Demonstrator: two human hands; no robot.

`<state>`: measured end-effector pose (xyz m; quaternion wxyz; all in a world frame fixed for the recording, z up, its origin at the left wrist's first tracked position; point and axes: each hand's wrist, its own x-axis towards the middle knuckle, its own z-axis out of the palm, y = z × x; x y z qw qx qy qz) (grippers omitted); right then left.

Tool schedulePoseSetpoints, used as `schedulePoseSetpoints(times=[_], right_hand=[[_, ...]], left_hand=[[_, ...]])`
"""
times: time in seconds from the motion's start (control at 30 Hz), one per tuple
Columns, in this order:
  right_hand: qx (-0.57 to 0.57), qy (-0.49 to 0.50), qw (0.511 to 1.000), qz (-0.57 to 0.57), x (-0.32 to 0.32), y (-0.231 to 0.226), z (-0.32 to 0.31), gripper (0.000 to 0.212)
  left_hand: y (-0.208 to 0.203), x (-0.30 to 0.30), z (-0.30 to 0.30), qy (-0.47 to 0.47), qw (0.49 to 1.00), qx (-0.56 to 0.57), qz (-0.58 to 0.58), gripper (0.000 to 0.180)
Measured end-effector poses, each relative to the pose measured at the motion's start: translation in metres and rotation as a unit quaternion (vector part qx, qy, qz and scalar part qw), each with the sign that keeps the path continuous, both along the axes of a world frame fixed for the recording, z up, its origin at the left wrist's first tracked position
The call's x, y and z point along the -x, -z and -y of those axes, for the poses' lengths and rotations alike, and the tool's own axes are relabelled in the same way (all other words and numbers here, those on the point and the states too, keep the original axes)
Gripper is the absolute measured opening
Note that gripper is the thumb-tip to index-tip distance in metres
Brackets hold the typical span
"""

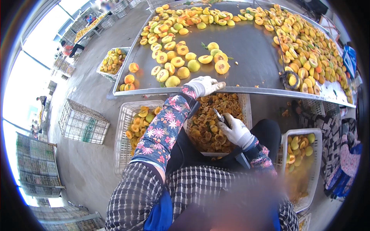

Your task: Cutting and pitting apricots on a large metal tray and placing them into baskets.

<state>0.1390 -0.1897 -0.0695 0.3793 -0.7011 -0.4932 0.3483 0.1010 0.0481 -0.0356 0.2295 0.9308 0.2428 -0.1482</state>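
My left hand (206, 85), in a white glove, lies over the near edge of the metal table (246, 57), its fingers stretched to the right with nothing visible in them. Just beyond it are halved yellow peaches (222, 66), several showing the cut face. My right hand (237, 131), gloved too, is closed round a small dark-handled tool (218, 115) with a narrow metal tip. That tool points up and left, above a crate (248, 109) of brownish-orange peach scraps (208, 131) between my knees.
White crates of peaches stand left (120, 144) and right (318, 150) of my legs. A big heap of peaches (304, 46) covers the table's right side. An upturned white crate (83, 122) is on the floor at left. A person in patterned clothes (341, 154) is at right.
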Motion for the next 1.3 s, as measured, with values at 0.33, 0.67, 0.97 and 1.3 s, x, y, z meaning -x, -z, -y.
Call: schedulePoseSetpoints(times=[0.33,0.67,0.97,1.3], right_hand=[[-0.249,0.147,0.901,-0.323,-0.005,0.026,0.006,0.026],[-0.256,0.265,0.879,-0.301,-0.009,0.002,-0.001,0.015],[-0.232,0.249,0.889,-0.305,-0.006,0.012,-0.003,0.018],[-0.262,0.201,0.902,-0.277,-0.002,0.002,0.002,0.014]], left_hand=[[-0.012,0.024,0.016,-0.101,0.96,0.181,0.188,0.033],[-0.01,-0.019,-0.01,-0.046,0.953,-0.037,0.298,0.039],[0.045,-0.077,-0.027,-0.108,0.97,-0.017,0.216,0.055],[-0.019,0.03,0.06,0.037,0.895,0.167,0.412,0.055]])
